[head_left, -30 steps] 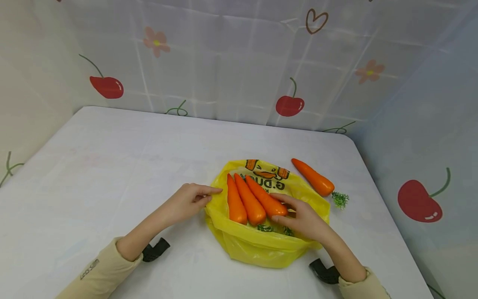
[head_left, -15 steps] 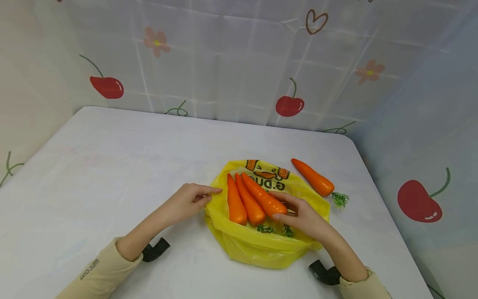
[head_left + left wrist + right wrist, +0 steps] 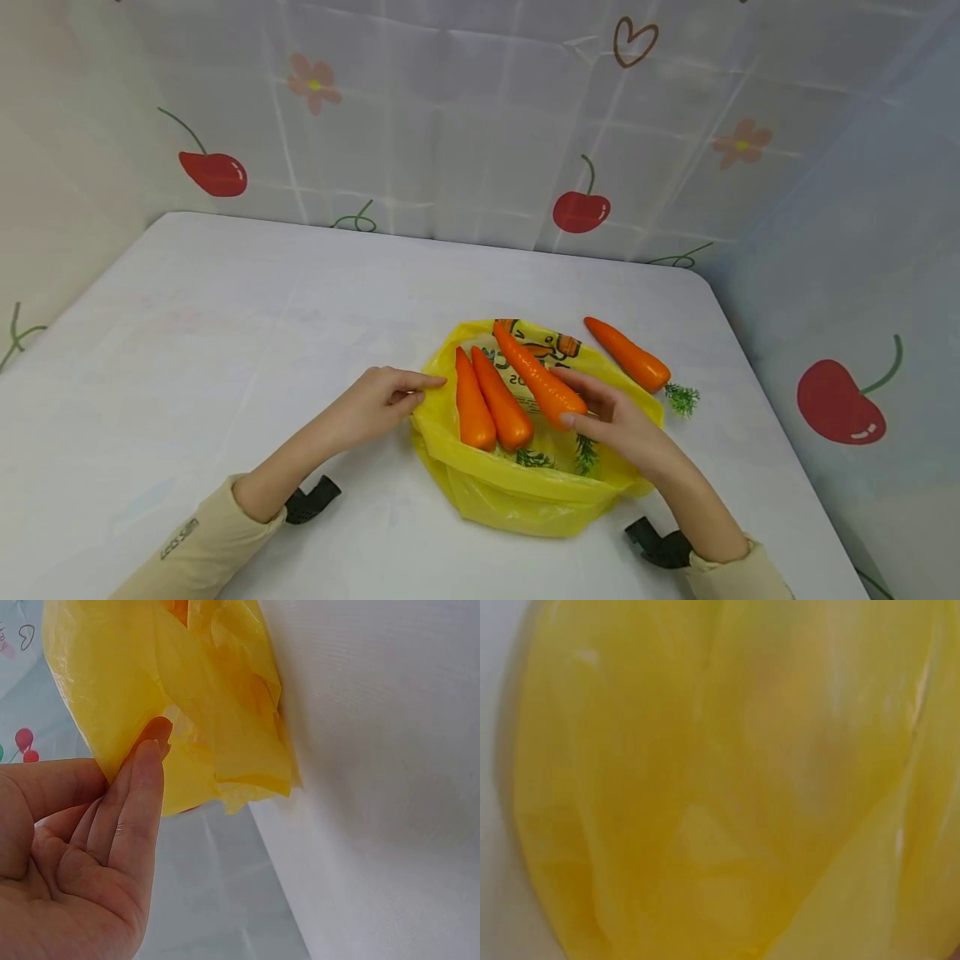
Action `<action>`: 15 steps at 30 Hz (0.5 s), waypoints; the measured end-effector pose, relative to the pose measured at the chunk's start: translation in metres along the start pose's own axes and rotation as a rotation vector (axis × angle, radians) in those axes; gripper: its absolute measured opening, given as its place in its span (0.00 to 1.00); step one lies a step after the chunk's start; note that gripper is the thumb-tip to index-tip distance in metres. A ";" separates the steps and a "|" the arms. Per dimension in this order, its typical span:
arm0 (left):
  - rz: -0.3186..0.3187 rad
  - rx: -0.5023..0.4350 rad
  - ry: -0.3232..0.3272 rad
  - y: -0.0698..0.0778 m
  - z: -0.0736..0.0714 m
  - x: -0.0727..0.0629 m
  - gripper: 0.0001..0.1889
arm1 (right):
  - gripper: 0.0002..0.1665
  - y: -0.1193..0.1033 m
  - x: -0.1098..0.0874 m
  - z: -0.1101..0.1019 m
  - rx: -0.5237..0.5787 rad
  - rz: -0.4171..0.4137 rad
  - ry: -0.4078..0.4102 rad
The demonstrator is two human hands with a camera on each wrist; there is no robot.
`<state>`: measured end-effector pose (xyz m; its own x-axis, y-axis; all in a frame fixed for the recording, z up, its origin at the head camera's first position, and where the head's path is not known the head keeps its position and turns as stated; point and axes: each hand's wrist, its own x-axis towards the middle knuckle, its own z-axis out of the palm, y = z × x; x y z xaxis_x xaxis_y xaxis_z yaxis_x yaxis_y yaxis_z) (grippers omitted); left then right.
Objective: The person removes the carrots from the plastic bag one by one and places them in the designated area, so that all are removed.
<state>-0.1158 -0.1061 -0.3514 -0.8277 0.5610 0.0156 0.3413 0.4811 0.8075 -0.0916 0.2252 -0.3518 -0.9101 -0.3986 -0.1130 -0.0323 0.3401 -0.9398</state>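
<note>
A yellow plastic bag with a printed duck lies mouth up on the table. My left hand pinches its left rim between thumb and fingers, as the left wrist view also shows on the bag's film. Inside, two orange carrots lie side by side at the left. My right hand reaches into the bag and grips a third carrot near its thick end, green leaves hanging below. In the right wrist view the yellow film fills nearly everything and hides the hand.
Another carrot with a green tuft lies on the white table, just behind the bag's right side. A cherry-printed curtain stands along the table's back edge. Black wrist-worn pieces sit by both forearms.
My right hand has raised the third carrot and shifted it a little right, apart from the other two, uncovering more of the bag's print. The left hand stays at the rim.
</note>
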 end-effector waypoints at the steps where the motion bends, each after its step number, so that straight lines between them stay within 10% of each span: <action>1: 0.000 0.000 -0.001 0.000 0.000 0.000 0.18 | 0.34 -0.001 0.000 -0.001 -0.001 -0.002 0.009; 15: -0.002 0.009 -0.004 0.001 0.000 0.000 0.18 | 0.32 -0.011 -0.006 -0.021 0.054 -0.098 0.137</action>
<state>-0.1159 -0.1056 -0.3510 -0.8267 0.5625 0.0113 0.3433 0.4885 0.8022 -0.0945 0.2416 -0.3341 -0.9516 -0.3067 0.0217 -0.1049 0.2576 -0.9605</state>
